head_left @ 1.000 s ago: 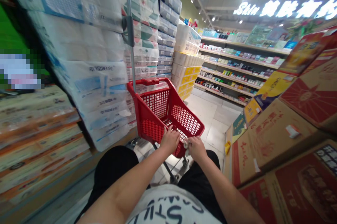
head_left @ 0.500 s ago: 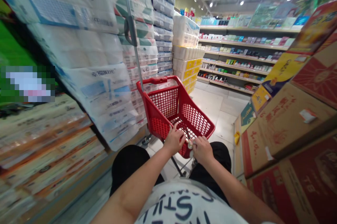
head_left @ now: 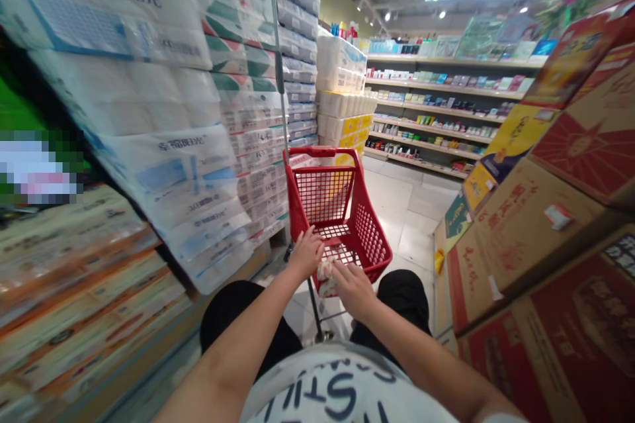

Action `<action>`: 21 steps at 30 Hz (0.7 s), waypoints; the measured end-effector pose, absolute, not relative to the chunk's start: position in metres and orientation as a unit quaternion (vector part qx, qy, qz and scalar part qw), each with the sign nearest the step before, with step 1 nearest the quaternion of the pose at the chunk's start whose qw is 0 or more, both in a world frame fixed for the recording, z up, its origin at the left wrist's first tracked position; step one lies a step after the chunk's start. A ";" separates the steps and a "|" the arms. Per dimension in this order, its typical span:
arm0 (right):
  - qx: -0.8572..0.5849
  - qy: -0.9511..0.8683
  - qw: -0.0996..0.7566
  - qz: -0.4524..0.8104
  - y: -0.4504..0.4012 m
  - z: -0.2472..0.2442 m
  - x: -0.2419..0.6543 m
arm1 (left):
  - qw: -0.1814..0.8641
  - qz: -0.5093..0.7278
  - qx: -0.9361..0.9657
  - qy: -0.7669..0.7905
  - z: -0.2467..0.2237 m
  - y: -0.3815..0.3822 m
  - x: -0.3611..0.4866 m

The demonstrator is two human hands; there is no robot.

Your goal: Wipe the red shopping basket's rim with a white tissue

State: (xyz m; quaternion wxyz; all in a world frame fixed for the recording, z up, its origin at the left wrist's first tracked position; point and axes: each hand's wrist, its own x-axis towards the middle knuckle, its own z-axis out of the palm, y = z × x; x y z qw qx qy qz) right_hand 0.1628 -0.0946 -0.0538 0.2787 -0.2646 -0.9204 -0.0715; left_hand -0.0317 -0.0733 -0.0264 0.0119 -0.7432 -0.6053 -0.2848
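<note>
Both hands [head_left: 307, 252] grip the red shopping basket rim [head_left: 370, 269] (pale tiled supermarket aisle [head_left: 397, 211] beyond).

red lattice shopping basket [head_left: 370, 237], green-and-white patterned tissue packs [head_left: 243, 62], red-and-tan cartons [head_left: 526, 237], white shirt [head_left: 342, 390], navy lettering

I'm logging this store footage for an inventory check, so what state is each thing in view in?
Red shopping basket: upright on a wheeled frame, holding a packet
Packet: lying at the basket's near end
Left hand: resting on the basket's left rim
Right hand: over the packet, at the near rim
Toilet paper packs: stacked high, wrapped
Cardboard cartons: stacked, closed
</note>
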 end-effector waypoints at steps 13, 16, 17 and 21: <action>-0.308 -0.915 0.261 -0.019 -0.063 -0.037 0.148 | 0.000 -0.265 -0.763 -0.590 -0.047 -0.086 -0.050; -0.267 -0.927 0.262 0.000 -0.055 -0.037 0.144 | -0.009 -0.238 -0.776 -0.584 -0.043 -0.079 -0.056; -0.273 -0.926 0.262 0.006 -0.053 -0.037 0.143 | -0.011 -0.231 -0.779 -0.583 -0.041 -0.077 -0.057; -0.295 -0.920 0.257 0.022 -0.052 -0.037 0.133 | -0.008 -0.208 -0.783 -0.586 -0.033 -0.076 -0.054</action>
